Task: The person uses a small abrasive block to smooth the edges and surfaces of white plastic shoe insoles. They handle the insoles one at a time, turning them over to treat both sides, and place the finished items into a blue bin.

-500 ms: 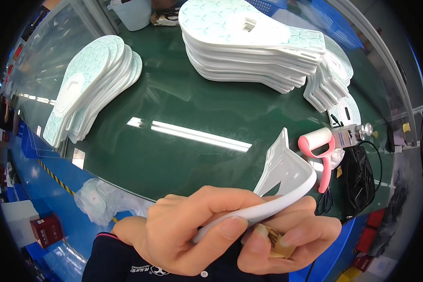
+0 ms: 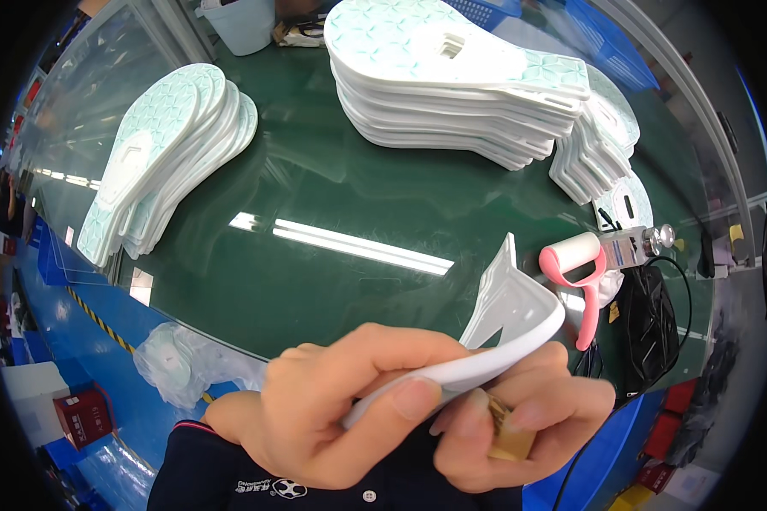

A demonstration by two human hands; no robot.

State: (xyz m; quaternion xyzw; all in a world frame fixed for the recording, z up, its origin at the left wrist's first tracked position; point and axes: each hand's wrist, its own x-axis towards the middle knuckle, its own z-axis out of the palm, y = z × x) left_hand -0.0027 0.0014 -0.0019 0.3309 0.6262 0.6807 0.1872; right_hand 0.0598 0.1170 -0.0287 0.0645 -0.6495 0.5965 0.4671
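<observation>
Your left hand (image 2: 349, 409) closed around bent white foam insole (image 2: 503, 328), thumb pressing its edge. Your right hand (image 2: 528, 422) curled under insole, pinching small tan block (image 2: 510, 434). Insole held above near edge of dark green glossy table (image 2: 332, 221). Pink lint roller (image 2: 575, 272) just right.

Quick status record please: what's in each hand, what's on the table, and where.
left hand: grips white shoe sole, bent upward
right hand: under the sole, pinching small tan block
table: dark green, glossy
left stack: fanned white soles, mint patterned
far stack: larger pile of same soles
right edge: pink-handled roller, black cable bundle
</observation>
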